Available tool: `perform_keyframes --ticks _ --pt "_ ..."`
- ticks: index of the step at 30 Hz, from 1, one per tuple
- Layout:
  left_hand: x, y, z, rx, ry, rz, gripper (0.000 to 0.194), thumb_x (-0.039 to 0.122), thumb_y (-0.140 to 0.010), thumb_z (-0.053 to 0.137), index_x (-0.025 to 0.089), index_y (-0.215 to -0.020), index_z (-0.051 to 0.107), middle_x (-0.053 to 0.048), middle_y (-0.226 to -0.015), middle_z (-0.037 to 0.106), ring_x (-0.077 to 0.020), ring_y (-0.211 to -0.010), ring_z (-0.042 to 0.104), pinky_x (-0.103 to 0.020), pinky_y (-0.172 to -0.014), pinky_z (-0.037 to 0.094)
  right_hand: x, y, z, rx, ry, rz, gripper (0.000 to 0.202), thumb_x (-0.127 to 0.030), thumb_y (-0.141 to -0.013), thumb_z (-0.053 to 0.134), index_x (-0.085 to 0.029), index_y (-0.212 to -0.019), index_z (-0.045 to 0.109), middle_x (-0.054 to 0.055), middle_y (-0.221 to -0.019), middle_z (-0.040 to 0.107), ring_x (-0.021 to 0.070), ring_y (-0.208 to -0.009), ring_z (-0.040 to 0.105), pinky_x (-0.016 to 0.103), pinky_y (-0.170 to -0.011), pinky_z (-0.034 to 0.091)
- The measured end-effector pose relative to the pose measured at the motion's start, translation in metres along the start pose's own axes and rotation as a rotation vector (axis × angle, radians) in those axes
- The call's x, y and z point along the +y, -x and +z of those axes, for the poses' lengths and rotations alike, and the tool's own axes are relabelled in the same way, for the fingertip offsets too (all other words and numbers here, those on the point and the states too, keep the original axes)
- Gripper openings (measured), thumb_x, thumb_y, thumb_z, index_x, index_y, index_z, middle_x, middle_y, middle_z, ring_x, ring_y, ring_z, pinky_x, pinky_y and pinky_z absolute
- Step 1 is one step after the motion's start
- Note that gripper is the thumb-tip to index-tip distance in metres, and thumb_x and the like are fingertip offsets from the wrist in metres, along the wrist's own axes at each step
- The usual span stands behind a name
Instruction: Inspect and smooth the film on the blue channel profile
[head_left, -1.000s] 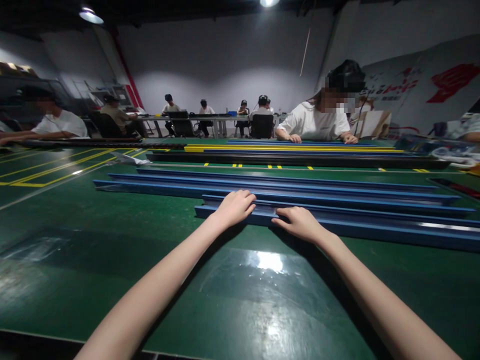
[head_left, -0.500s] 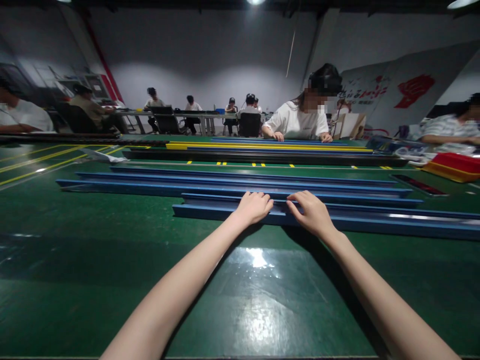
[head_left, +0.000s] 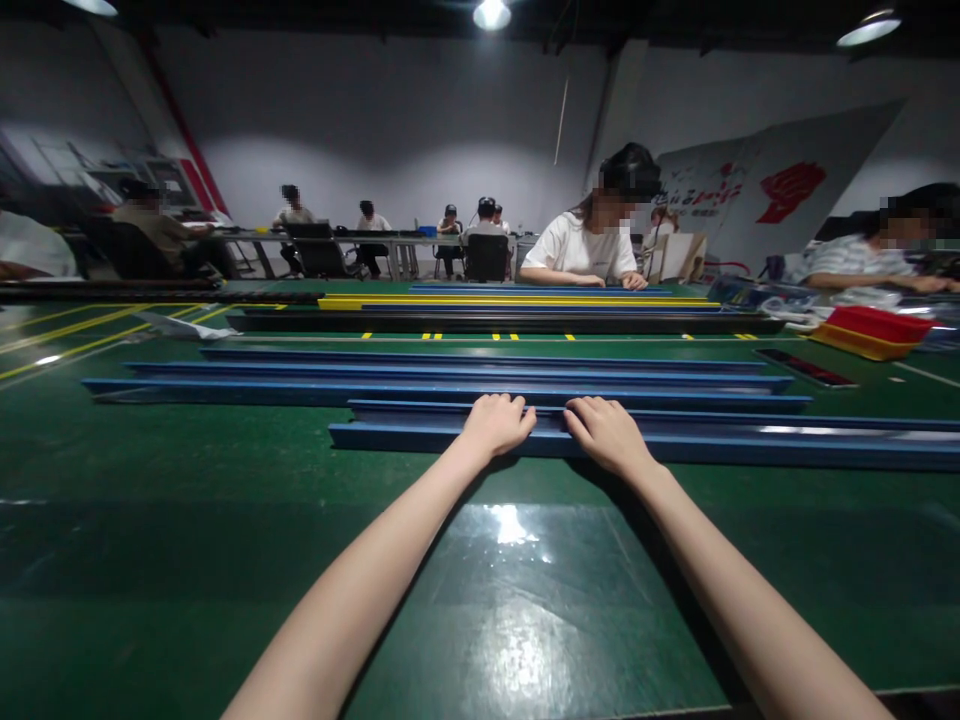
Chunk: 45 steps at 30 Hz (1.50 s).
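A long blue U-shaped channel lies across the green tabletop in front of me, running out of view on the right. My left hand is closed over it, fingers bent across its far wall. A short gap to the right, my right hand grips the same channel, with the thumb on the near side and the fingertips hidden behind the far wall. Just beyond lies another blue channel, parallel to the first and reaching further left; more blue lengths lie behind it.
Farther back are a yellow strip and a black strip. A phone and a red and yellow bin are on the right. A co-worker sits across the green table; other people sit behind.
My right hand's fingers have come down from a spread pose and closed onto the blue channel. My left hand stays on it. The view has turned slightly right.
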<state>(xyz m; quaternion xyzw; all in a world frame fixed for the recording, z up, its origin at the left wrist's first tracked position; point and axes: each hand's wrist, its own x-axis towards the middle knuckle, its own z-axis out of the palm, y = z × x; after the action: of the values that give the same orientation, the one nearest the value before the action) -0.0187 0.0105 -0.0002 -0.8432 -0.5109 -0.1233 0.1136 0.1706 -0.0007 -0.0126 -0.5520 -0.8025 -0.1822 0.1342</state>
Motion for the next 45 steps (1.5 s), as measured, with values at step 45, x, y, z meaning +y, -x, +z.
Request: perform_keyframes --ticks 45 --pt "-0.033 0.021 -0.009 -0.028 -0.023 -0.124 0.037 0.029 -0.088 0.027 0.015 -0.088 0.062 -0.009 -0.087 0.067 -0.0207 -0.082 0.063 -0.031 -0.073 0.044 -0.062 -0.026 -0.008 -0.042 0.022 0.040 0.039 -0.034 -0.089 0.028 -0.016 -0.079 0.060 0.008 -0.082 0.065 0.0176 -0.078 0.057 0.028 -0.066 0.029"
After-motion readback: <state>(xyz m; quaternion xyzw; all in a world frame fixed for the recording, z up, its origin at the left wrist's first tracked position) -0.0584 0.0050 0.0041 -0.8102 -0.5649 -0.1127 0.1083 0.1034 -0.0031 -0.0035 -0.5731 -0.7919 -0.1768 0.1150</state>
